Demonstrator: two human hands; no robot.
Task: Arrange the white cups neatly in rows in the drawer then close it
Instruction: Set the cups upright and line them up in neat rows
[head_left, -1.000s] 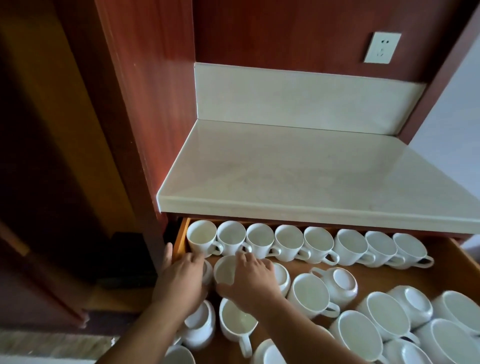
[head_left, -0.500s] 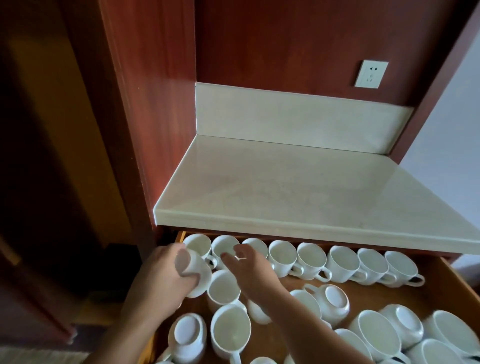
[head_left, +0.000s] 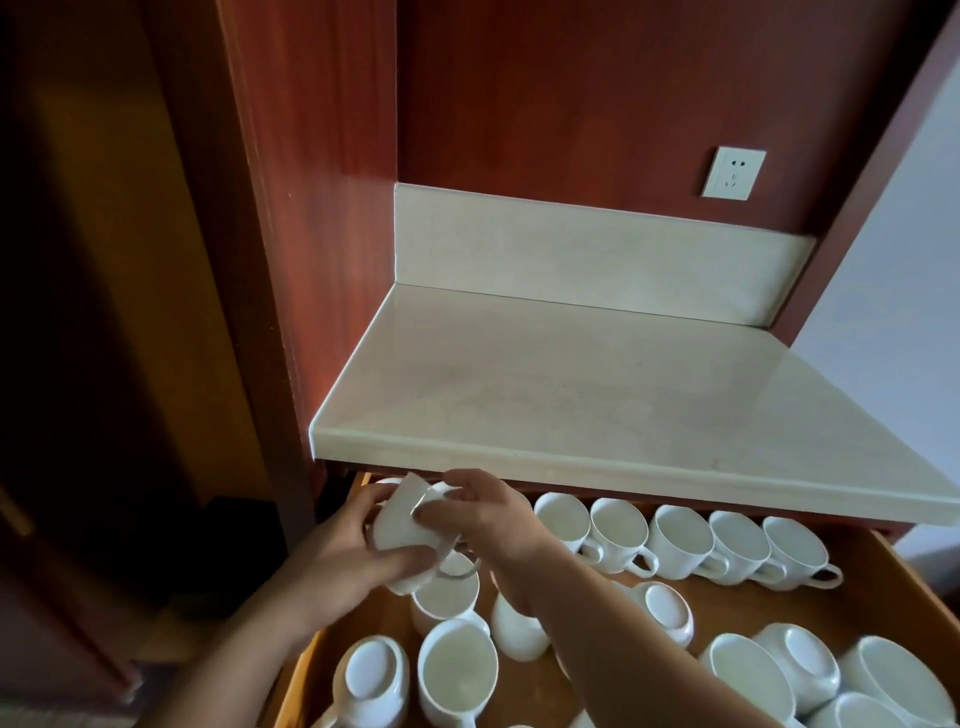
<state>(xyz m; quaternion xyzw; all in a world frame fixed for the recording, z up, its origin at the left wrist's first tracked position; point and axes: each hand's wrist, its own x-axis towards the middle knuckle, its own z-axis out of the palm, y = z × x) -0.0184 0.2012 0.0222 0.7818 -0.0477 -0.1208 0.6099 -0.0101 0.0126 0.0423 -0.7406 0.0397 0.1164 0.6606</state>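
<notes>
The wooden drawer (head_left: 904, 582) stands pulled out under the counter. A row of upright white cups (head_left: 680, 540) lines its back edge. More white cups (head_left: 457, 670) lie loose in front, some upside down or on their sides. My left hand (head_left: 343, 561) grips a tilted white cup (head_left: 402, 525) above the drawer's back left corner. My right hand (head_left: 483, 514) touches that same cup from the right with its fingertips on the cup's side. The leftmost cups of the back row are hidden behind my hands.
A pale stone counter (head_left: 597, 395) overhangs the back of the drawer. A red wooden panel (head_left: 301, 234) rises at the left. A wall socket (head_left: 732, 172) sits on the back wall. A dark gap lies left of the drawer.
My left hand has lifted a cup from the front left of the drawer up toward the back left corner. My right hand has come over to meet it. The view tilted upward.
</notes>
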